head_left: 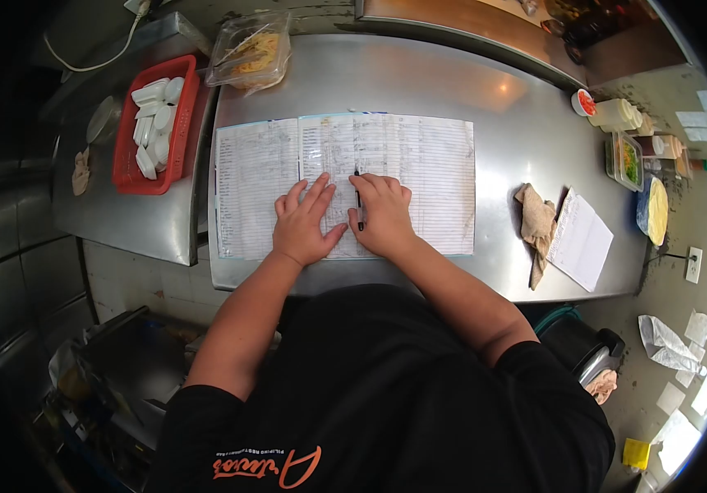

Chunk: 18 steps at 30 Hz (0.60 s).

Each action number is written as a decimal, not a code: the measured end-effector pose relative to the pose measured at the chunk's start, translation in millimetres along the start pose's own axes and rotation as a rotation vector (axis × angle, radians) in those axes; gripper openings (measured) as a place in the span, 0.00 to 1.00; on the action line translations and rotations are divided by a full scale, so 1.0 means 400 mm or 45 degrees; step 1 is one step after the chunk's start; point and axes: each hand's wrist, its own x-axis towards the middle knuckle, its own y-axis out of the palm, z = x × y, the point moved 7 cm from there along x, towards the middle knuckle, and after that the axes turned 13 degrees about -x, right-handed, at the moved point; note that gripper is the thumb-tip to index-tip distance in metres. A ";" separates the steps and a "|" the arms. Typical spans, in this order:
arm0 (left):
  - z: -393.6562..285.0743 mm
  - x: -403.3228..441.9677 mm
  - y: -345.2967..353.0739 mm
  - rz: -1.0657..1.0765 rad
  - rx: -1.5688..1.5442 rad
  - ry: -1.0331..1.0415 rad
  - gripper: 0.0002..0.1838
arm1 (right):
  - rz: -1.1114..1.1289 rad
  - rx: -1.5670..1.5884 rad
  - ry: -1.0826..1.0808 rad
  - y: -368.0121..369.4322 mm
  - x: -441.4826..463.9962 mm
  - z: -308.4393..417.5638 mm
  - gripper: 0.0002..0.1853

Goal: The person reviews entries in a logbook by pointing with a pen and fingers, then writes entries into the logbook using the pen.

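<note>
A wide ruled record book (444, 181) lies open on the steel table, its pages filled with rows and columns of handwriting. My left hand (304, 226) rests flat on the book left of centre, fingers spread, holding nothing. Close beside it on the right, my right hand (384, 215) is closed around a black pen (360, 205). The pen stands nearly in line with the page columns, its upper end pointing toward the top of the book. The writing is too small to read.
On the left, a red basket (122, 168) holds several white containers. A clear plastic tub (251, 53) of yellowish food stands at the back left. To the right lie a brown cloth (536, 222) and a notepad (581, 240). Squeeze bottles (614, 115) line the right edge.
</note>
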 end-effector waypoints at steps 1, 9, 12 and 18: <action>0.001 0.000 0.002 0.014 0.017 -0.004 0.41 | 0.000 -0.003 0.003 -0.003 -0.004 -0.005 0.32; 0.002 -0.001 0.005 -0.003 0.033 0.021 0.40 | -0.036 -0.049 0.076 -0.039 -0.033 -0.051 0.33; 0.001 -0.001 0.004 -0.008 0.036 0.030 0.40 | -0.060 -0.041 0.092 -0.041 -0.040 -0.067 0.33; 0.003 -0.002 0.006 -0.003 0.047 0.029 0.40 | -0.088 -0.029 0.151 -0.046 -0.051 -0.099 0.34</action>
